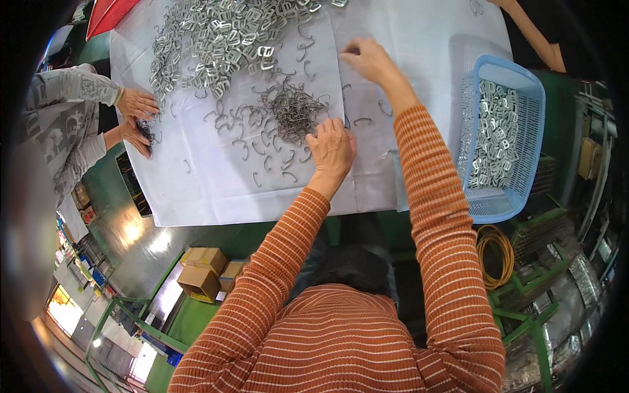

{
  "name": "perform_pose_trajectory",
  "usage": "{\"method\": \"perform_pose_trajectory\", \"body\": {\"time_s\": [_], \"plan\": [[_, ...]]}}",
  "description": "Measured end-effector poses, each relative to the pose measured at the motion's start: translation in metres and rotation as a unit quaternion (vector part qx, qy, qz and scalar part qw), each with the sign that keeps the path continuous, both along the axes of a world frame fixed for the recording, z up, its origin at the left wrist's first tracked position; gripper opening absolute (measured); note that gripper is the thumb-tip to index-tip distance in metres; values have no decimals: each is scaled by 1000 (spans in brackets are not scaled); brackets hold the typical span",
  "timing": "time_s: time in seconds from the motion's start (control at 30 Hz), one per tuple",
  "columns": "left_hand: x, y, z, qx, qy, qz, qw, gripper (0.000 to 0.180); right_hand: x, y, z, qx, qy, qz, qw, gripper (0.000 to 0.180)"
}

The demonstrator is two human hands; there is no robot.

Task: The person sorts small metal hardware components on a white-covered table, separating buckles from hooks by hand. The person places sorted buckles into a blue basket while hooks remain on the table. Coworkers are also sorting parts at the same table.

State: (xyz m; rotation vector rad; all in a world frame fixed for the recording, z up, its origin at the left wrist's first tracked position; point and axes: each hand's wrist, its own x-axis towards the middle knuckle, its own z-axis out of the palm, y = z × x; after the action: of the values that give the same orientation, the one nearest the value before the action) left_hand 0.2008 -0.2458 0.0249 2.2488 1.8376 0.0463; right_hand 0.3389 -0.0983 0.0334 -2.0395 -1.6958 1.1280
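On the white-covered table (196,200) lies a heap of dark bent-wire hooks (291,111), with loose ones scattered to its left and below. My left hand (331,150) rests at the right edge of this heap, its fingers curled in; anything inside them is hidden. Farther off and to the right, my right hand (370,60) is over the cloth, thumb and fingers drawn together toward the left. What they pinch, if anything, is too small to make out. Behind the hooks spreads a large pile of silver metal buckles (226,42).
A blue plastic basket (538,124) with similar metal buckles sits at the table's right. At the left edge, a co-worker's hands (136,105) gather dark pieces. Another person's arm (534,33) reaches in at the far right. A red container (108,14) stands far left.
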Motion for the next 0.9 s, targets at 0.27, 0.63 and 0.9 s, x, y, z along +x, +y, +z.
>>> {"method": "perform_pose_trajectory", "body": {"time_s": [0.27, 0.63, 0.9], "plan": [[-25, -1, 14, -52, -218, 140, 964, 13, -8, -62, 1, 114, -81, 131, 981, 30], [-26, 2, 9, -83, -220, 132, 963, 14, -30, -121, -14, 176, -197, 88, 960, 5], [-28, 0, 7, -73, -219, 113, 966, 13, -41, -124, -1, 138, -155, -3, 978, 9]]}}
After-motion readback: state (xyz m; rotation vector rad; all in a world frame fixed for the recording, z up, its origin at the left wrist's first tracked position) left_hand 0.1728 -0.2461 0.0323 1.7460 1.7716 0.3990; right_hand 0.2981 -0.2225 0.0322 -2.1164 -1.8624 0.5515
